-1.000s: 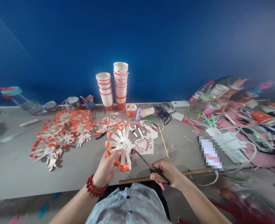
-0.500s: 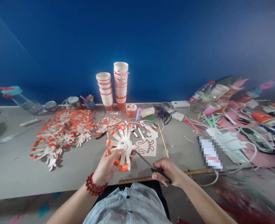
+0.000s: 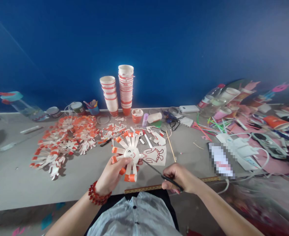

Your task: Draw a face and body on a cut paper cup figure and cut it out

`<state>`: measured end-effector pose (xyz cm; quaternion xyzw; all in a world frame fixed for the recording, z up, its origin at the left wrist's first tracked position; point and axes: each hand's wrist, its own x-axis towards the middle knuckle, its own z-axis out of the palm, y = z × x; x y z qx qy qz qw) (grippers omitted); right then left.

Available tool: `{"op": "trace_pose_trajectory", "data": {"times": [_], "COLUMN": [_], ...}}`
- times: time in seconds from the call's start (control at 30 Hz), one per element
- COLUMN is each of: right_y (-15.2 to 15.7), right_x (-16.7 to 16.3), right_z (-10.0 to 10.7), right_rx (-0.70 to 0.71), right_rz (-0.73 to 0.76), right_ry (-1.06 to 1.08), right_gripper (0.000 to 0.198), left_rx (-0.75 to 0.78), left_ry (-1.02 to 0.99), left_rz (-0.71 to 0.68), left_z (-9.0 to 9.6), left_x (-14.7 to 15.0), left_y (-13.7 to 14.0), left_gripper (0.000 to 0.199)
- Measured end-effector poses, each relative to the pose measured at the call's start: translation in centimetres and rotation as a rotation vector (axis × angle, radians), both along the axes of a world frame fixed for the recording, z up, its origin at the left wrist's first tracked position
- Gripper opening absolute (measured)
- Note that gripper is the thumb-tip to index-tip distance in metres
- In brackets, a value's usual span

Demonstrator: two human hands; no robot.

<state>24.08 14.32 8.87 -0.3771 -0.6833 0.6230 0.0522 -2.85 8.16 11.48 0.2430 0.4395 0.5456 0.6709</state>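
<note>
A paper-cup doll (image 3: 131,152) with a drawn face on its round middle is pinched in my left hand (image 3: 115,170); orange-tipped strips curl out around the face. From its right side extends a white paper piece (image 3: 156,155) with a body in a dress outlined in dark red. My right hand (image 3: 176,177) is closed around the handles of black scissors (image 3: 167,179). Their blades point up and left, with the tips at the paper near the doll's neck. The blades look nearly closed; whether they touch the paper I cannot tell.
Finished-looking paper dolls (image 3: 68,137) lie piled at the left. Two tall cup stacks (image 3: 126,91) stand by the blue wall. Paper scraps, markers and a wooden stick (image 3: 171,146) lie beyond my hands. At the right are a power strip (image 3: 240,157), a phone (image 3: 221,160) and straws.
My right hand has shifted slightly right with the scissors, and the blades look more closed. The drawn paper piece has swung slightly right; the left hand stays nearly in place.
</note>
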Motion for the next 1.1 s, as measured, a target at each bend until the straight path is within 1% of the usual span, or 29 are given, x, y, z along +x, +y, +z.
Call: {"op": "trace_pose_trajectory", "data": {"times": [0.1, 0.23, 0.3, 0.43, 0.53, 0.7, 0.83, 0.93, 1.1], "right_y": [0.2, 0.2, 0.1, 0.1, 0.3, 0.6, 0.8, 0.9, 1.0], "right_x": [-0.1, -0.6, -0.9, -1.1, -0.9, -0.5, -0.3, -0.1, 0.0], "right_z": [0.0, -0.6, -0.8, -0.9, -0.7, -0.5, -0.7, -0.7, -0.3], "right_rx": [0.001, -0.125, -0.157, -0.165, -0.179, -0.155, -0.133, -0.104, -0.057], "right_rz": [0.049, 0.021, 0.0, -0.001, 0.005, 0.028, 0.049, 0.072, 0.074], "right_ry": [-0.019, 0.02, 0.04, 0.072, 0.048, 0.024, 0.011, 0.014, 0.002], "right_gripper": [0.059, 0.058, 0.058, 0.056, 0.054, 0.053, 0.054, 0.054, 0.053], "left_rx": [-0.02, -0.014, -0.001, 0.027, 0.018, 0.032, -0.018, -0.033, -0.01], "left_ry": [0.006, 0.001, -0.003, -0.013, -0.008, 0.006, 0.017, 0.017, -0.007], "left_rz": [-0.002, 0.024, 0.033, 0.036, 0.028, 0.006, -0.012, -0.019, -0.018], "left_z": [0.2, 0.3, 0.3, 0.0, -0.1, 0.1, 0.4, 0.6, 0.4], "left_x": [0.0, 0.3, 0.4, 0.6, 0.4, 0.3, 0.2, 0.1, 0.0], "left_y": [0.0, 0.0, 0.0, 0.0, 0.1, 0.2, 0.3, 0.3, 0.2], "left_gripper": [0.03, 0.029, 0.026, 0.02, 0.022, 0.026, 0.028, 0.028, 0.025]}}
